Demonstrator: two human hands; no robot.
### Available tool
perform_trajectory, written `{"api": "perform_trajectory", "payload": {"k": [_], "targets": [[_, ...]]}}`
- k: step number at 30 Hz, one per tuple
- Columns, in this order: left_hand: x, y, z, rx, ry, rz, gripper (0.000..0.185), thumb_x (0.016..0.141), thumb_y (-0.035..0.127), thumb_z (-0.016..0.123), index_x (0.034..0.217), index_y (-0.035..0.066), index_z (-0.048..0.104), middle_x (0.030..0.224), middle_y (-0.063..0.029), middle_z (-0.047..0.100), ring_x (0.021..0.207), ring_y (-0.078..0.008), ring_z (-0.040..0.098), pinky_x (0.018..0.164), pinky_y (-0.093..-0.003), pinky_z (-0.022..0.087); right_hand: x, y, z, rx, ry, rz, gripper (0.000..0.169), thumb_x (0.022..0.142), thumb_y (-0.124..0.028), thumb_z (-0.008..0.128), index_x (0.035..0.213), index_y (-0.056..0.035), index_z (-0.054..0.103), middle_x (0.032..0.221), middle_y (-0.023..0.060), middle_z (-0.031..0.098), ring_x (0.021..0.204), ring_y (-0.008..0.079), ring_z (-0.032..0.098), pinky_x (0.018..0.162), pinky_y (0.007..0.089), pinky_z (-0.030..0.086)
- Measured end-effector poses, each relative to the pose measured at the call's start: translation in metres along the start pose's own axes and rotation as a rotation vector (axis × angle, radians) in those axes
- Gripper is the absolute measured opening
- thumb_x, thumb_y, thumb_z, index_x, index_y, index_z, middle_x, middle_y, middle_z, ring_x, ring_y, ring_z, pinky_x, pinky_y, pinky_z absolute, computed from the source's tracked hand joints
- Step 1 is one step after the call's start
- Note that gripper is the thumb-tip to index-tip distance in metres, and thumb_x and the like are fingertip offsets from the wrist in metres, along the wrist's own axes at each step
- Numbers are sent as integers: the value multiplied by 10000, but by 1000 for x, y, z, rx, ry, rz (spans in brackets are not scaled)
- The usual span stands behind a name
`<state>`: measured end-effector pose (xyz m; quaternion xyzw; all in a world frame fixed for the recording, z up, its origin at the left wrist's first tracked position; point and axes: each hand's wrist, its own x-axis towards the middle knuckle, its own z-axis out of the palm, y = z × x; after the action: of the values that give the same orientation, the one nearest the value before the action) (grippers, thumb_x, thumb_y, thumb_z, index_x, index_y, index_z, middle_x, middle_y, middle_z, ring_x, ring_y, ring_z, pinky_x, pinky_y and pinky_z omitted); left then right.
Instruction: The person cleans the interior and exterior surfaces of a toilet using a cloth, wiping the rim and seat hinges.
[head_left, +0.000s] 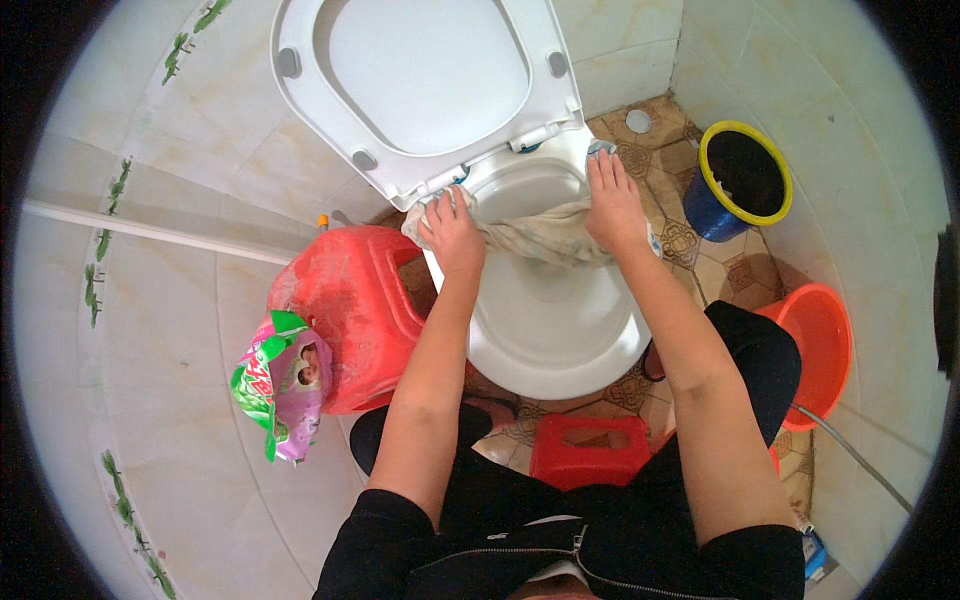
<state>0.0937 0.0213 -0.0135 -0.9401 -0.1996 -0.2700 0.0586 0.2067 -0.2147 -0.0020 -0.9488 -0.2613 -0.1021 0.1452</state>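
A pale, stained cloth (544, 234) stretches between my two hands across the bowl of a white toilet (555, 375). At the left side of the rim, close to the seat hinge, my left hand (455, 234) presses on one bunched end of it. My right hand (616, 201) lies over the other end on the right side of the rim, with a bluish bit of cloth showing past the fingertips. Behind them the toilet seat (431, 146) and its lid (427, 67) stand raised.
Left of the toilet is a red plastic stool (352, 300) with a green and pink plastic bag (300, 375). A blue bin with a yellow rim (705, 199) and an orange bucket (825, 352) stand at right. A red plastic stool (589, 457) is near my knees.
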Motion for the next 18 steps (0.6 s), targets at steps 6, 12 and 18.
{"api": "perform_trajectory", "payload": {"k": [6, 12, 18], "targets": [[3, 2, -5, -82, -29, 76, 581, 772, 42, 619, 1345, 73, 531, 1330, -76, 502, 1225, -304, 448, 1010, -499, 316, 1, -2, -7, -8, -48, 21, 724, 794, -73, 565, 1470, -8, 315, 1570, 161, 268, 1450, 318, 264, 1150, 435, 276], [8, 12, -8, 6, 45, 164, 583, 782, 53, 604, 1358, 96, 529, 1275, -97, 495, 1164, -311, 456, 974, -483, 330, 2, -2, -6, 0, -48, 27, 730, 794, -79, 573, 1472, -8, 313, 1578, 165, 253, 1452, 326, 260, 1149, 442, 278], [32, 41, 3, 43, -72, 38, 574, 805, 100, 600, 1370, 181, 536, 1117, -118, 496, 1043, -292, 464, 870, -456, 335, 0, -1, -4, 17, -13, 5, 731, 781, -80, 586, 1461, -4, 330, 1562, 175, 281, 1441, 340, 278, 1141, 452, 288]]}}
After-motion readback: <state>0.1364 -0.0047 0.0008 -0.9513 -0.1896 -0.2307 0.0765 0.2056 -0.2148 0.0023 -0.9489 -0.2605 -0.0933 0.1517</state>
